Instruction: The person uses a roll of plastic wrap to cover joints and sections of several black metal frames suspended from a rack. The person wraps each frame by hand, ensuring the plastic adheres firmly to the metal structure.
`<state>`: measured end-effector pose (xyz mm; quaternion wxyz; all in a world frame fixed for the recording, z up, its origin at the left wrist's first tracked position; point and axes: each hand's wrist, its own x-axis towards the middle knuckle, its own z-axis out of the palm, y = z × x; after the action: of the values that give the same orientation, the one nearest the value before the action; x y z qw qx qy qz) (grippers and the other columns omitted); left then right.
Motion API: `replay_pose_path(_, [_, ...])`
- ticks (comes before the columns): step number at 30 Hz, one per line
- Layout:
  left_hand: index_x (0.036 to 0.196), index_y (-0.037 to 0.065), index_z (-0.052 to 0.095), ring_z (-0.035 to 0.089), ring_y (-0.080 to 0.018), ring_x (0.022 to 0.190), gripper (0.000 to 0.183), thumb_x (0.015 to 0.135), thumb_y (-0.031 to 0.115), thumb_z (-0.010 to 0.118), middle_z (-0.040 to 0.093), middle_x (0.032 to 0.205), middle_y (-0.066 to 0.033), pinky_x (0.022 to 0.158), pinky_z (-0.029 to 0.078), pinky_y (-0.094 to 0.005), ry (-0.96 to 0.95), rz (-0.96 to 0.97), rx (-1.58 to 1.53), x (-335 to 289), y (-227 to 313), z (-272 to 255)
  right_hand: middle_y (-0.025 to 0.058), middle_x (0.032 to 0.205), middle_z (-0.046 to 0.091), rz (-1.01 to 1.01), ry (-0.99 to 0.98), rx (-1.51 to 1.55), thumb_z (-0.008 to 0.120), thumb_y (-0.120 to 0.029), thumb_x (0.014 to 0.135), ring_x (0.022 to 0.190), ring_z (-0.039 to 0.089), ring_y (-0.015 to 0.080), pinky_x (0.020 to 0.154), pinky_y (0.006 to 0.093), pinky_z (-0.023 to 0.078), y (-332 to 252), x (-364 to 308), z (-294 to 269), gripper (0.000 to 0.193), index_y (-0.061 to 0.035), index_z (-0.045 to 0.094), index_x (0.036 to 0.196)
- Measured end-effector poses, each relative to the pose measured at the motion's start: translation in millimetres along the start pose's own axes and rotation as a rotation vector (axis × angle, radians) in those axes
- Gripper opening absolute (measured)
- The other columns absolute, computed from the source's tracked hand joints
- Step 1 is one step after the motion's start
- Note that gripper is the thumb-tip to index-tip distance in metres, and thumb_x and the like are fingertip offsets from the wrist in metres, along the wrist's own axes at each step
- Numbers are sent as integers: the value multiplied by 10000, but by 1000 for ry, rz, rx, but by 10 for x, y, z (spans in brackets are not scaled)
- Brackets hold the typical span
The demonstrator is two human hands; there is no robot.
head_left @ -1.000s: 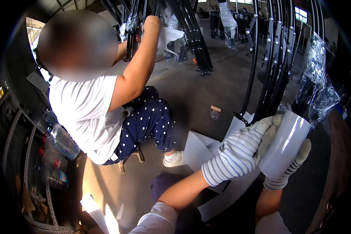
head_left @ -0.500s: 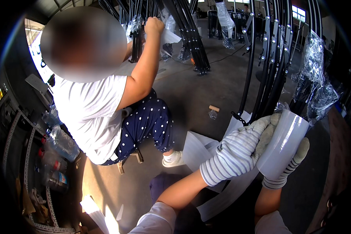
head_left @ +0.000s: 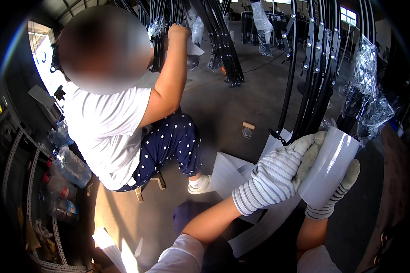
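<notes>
A roll of clear stretch film (head_left: 329, 166) is tilted at the right, with my right hand (head_left: 344, 186) behind it. That striped glove closes round the roll, and its grey fingertips show along the right side. Just left of the roll is my left hand (head_left: 278, 175), in the same kind of glove. Its fingers are curled beside the roll, at the lower end of a bundle of black metal rods (head_left: 310, 91); what they grip is hidden. White foam sheets (head_left: 266, 227) hang or lie beneath my left hand.
A co-worker in a white shirt (head_left: 109, 132) sits on a low wooden stool (head_left: 157, 183) at left, one arm raised to other black rods (head_left: 219, 43). Film-wrapped rods (head_left: 366, 86) stand far right. A cardboard tube (head_left: 248, 125) lies on the floor. Bottles (head_left: 70, 166) fill a left shelf.
My hands and the film roll hold almost the same place. The co-worker's head has shifted slightly right, and the white sheet near their raised hand has dropped a little.
</notes>
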<state>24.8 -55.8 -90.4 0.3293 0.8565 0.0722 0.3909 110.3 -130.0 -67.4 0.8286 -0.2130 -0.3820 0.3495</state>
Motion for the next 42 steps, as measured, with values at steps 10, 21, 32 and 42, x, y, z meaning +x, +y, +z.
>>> replay_pose_path(10, [1232,-14,314,527,-325,958,567,732,140,531,493,1104,-217,845,419,-357,-14,-5,-70,27,82,-45,150,566,528,2,-78,17,428,-694,673,418,520,163,331,242,429,29,29,-57,841,105,439,931])
replay_pose_path(21, [1260,36,296,531,-288,979,633,729,195,603,507,1111,-147,840,427,-328,-26,-27,-87,-6,140,-49,150,568,533,5,-23,76,423,-696,672,407,518,162,327,240,432,-17,-30,28,850,119,445,912])
replay_pose_path(32, [1258,35,296,530,-290,981,654,716,201,620,497,1129,-151,851,420,-332,-7,-10,46,-60,97,-3,162,579,539,-2,-54,-26,427,-689,678,410,526,168,334,249,445,-43,-62,-12,844,117,441,927])
replay_pose_path(42, [1231,-31,315,518,-318,984,571,750,190,529,480,1128,-216,870,407,-348,25,63,27,-34,63,-11,172,878,543,42,-318,219,467,-588,741,725,573,196,603,285,501,-17,-14,-149,757,80,400,1091])
